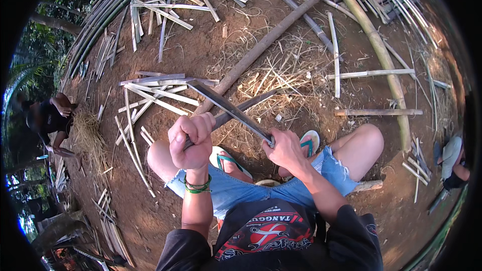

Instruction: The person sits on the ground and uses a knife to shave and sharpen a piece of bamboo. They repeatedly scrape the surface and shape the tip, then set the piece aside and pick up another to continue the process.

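My left hand (192,138), with green bands at its wrist, is closed around the handle of a machete. The machete's dark blade (251,102) points away to the right, above the ground. My right hand (285,146) is closed on the near end of a split bamboo strip (232,111). That strip slants up to the left and crosses over the blade close to my left hand. Whether blade and strip touch I cannot tell. Both hands are above my lap, between my bent knees.
A long brown pole (271,42) lies slanting ahead, among pale shavings (281,78). Split strips (155,93) are piled left of it. A thick bamboo pole (384,52) runs down the right. Another person (50,118) crouches far left; part of another (454,163) shows far right.
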A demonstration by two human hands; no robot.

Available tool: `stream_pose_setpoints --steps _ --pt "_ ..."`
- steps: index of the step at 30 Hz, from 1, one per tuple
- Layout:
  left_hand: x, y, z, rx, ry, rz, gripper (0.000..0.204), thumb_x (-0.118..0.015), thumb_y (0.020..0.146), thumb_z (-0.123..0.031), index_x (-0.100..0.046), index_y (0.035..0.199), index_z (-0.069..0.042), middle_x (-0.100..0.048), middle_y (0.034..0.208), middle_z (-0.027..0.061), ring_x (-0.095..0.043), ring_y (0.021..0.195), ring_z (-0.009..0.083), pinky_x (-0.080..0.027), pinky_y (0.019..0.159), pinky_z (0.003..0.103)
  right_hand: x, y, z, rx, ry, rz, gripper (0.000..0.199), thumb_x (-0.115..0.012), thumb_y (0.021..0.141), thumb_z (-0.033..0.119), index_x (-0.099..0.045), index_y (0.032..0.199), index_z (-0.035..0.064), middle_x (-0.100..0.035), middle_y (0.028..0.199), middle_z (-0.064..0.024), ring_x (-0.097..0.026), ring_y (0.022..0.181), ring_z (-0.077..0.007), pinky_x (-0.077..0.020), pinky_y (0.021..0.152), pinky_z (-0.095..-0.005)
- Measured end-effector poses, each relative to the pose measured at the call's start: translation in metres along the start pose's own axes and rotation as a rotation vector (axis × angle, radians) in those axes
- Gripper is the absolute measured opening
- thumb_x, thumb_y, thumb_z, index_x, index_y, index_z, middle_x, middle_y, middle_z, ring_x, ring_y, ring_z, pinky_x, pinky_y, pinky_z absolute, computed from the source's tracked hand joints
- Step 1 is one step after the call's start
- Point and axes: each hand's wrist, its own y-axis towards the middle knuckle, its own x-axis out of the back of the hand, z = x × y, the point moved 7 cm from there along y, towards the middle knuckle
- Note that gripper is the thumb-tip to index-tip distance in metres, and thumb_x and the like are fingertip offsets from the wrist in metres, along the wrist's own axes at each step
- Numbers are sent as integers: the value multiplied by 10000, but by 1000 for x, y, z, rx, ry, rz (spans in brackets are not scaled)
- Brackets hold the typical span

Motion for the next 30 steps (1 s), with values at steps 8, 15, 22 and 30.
stream_pose_setpoints --steps 8,15,22,30 --pt "8 -6 -3 -8 -2 -22 349 -457 918 -314 -366 659 -98 -344 535 -3 -274 507 143 -270 585 350 -41 27 -120 -321 -172 131 324 -674 795 295 -712 892 -11 -690 798 -234 -679 810 -415 -541 778 -493" --pt "15 -1 -24 -3 -14 -50 372 -458 914 -328 -354 639 -100 -324 511 -6 -265 483 147 -274 577 354 -21 19 -60 -189 -66 78 328 -672 771 282 -697 908 -15 -680 816 -242 -664 837 -417 -525 806 -483" --pt "-17 -4 -38 131 53 438 439 -527 859 -327 -329 530 -114 -362 432 21 -276 351 167 -244 438 344 -32 7 -45 -198 7 216 301 -670 770 276 -708 887 1 -661 741 -242 -671 785 -411 -533 770 -481" --pt "-49 -4 -28 227 -93 837 369 -549 807 -255 -388 516 -95 -422 486 23 -379 381 212 -285 446 354 -16 9 -63 -282 -69 213 292 -683 776 281 -718 909 23 -673 722 -214 -671 759 -401 -530 749 -491"
